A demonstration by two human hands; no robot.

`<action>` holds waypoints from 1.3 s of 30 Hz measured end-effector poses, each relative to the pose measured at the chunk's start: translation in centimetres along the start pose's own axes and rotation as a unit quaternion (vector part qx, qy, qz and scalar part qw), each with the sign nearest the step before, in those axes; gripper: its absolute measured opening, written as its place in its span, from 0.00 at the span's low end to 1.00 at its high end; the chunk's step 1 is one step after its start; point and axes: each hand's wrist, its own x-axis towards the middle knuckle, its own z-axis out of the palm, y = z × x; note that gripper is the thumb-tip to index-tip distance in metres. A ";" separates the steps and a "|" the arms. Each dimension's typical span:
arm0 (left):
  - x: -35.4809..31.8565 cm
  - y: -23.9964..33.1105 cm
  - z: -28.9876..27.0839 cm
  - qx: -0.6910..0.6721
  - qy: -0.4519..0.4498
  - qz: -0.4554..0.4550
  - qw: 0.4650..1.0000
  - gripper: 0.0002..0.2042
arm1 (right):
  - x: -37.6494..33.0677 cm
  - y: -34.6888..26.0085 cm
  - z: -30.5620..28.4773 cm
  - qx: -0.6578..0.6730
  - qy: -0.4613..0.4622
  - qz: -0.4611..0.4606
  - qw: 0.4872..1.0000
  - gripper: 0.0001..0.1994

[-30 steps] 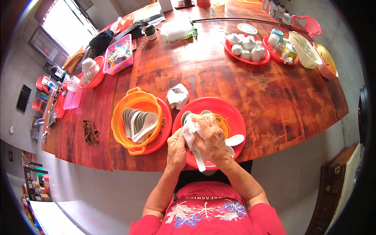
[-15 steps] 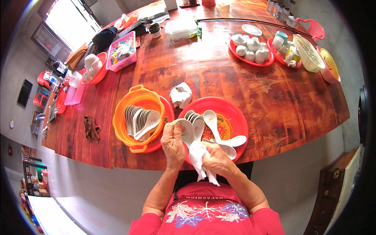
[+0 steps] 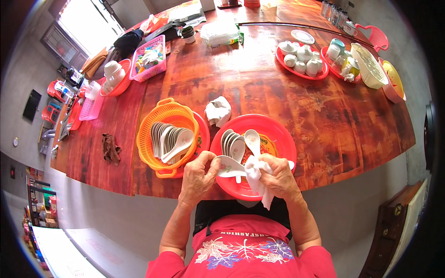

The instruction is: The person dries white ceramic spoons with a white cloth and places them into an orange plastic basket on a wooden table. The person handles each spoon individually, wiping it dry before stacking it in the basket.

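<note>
My left hand (image 3: 198, 178) pinches the bowl end of a white flower-patterned soup spoon (image 3: 227, 167) over the near side of a red plate (image 3: 283, 134). With my right hand (image 3: 280, 177) I grip a white cloth (image 3: 260, 181) wrapped round the spoon's handle. Inside the plate are several nested spoons (image 3: 237, 149) and a single spoon (image 3: 252, 139); others are partly hidden by my right hand. To the left, an orange colander basket (image 3: 144, 132) holds a stacked row of similar spoons (image 3: 180, 143) and sits over another red plate (image 3: 204, 134).
A crumpled white cloth (image 3: 218, 111) lies behind the plates, a brown rag (image 3: 110, 149) at left. Farther off are a pink basket (image 3: 147, 69), a wipes pack (image 3: 220, 34), a red tray of white teapots and cups (image 3: 302, 65), and a cream basket (image 3: 369, 65).
The held spoon has turned from upright to nearly level. My right hand and its cloth have moved right and up, over the loose spoons; my left hand has shifted slightly left and down.
</note>
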 end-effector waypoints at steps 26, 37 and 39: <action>-2.7 0.9 6.1 -0.355 0.069 -0.150 0.920 0.07 | 2.5 2.2 3.0 0.275 0.177 -0.059 0.943 0.16; -2.3 1.6 5.7 -0.340 0.101 -0.099 0.930 0.05 | 1.7 2.5 3.2 0.203 0.116 -0.042 0.971 0.13; -2.2 1.6 5.8 -0.324 0.103 -0.080 0.937 0.04 | 1.5 2.8 3.3 0.259 0.123 -0.027 0.958 0.13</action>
